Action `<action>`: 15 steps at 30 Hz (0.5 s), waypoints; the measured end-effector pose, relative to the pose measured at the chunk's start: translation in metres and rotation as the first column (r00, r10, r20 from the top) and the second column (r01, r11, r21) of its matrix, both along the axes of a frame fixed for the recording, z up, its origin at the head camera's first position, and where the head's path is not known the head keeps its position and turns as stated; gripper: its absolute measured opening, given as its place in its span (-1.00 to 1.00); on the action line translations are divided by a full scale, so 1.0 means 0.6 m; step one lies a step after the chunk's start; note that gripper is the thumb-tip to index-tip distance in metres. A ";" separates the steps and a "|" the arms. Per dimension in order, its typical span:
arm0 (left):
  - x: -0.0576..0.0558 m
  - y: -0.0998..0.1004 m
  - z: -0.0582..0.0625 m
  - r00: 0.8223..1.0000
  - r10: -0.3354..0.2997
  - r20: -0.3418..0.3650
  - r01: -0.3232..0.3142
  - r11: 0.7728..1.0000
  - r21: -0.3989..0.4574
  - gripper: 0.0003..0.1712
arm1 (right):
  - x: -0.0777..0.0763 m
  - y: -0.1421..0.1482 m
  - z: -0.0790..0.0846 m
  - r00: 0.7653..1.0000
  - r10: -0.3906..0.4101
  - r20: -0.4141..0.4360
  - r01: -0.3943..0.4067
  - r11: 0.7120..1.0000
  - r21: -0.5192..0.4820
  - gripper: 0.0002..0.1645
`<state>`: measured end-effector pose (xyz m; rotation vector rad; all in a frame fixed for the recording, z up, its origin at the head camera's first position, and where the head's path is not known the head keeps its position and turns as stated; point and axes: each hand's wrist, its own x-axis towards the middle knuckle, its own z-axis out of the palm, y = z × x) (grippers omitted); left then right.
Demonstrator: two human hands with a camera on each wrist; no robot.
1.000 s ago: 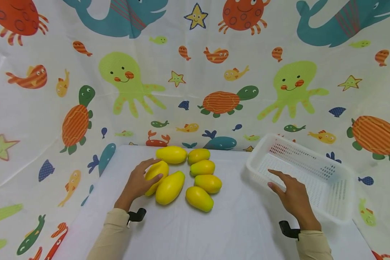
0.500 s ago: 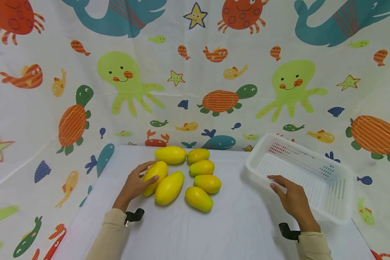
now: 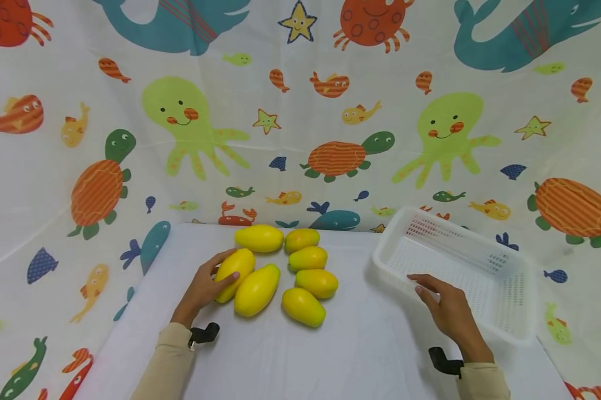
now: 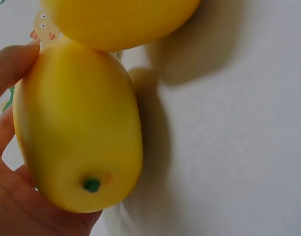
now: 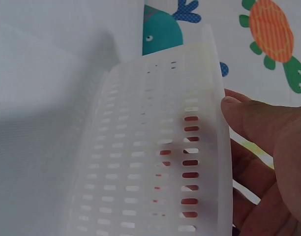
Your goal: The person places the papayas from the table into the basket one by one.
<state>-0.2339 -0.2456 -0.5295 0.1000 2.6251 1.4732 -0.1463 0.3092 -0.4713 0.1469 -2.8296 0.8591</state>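
In left fingers (image 4: 13, 66), yellow fruit (image 4: 81, 113), diagonal lengthwise, stem (image 4: 92, 185) wristward.

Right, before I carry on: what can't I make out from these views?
Head view: how far the left hand wraps under the held fruit; the fruit hides it.
Left wrist view: the rest of the neighbouring fruit, cut off by the top edge.
Right wrist view: the part of the right hand beyond the basket, whose wall hides most of it.

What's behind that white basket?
Behind the white basket hangs a sea-animal curtain; some red shows through the holes. Whatever lies behind the solid parts is covered and cannot be seen.
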 end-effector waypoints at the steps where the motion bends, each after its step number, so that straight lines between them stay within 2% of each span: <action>1: 0.000 0.000 0.000 1.000 0.001 0.004 -0.001 1.000 0.004 -0.14 | 0.001 -0.001 0.000 1.000 0.007 0.000 -0.007 1.000 -0.003 -0.60; 8: -0.001 -0.004 -0.003 1.000 -0.003 0.010 0.002 0.999 0.045 -0.14 | 0.011 -0.012 0.005 0.999 0.019 0.035 -0.019 1.000 0.000 -0.57; 15: -0.002 -0.002 -0.006 0.999 -0.007 0.047 0.004 0.998 0.055 -0.13 | 0.021 -0.021 0.011 0.997 0.023 0.070 -0.022 1.000 -0.016 -0.55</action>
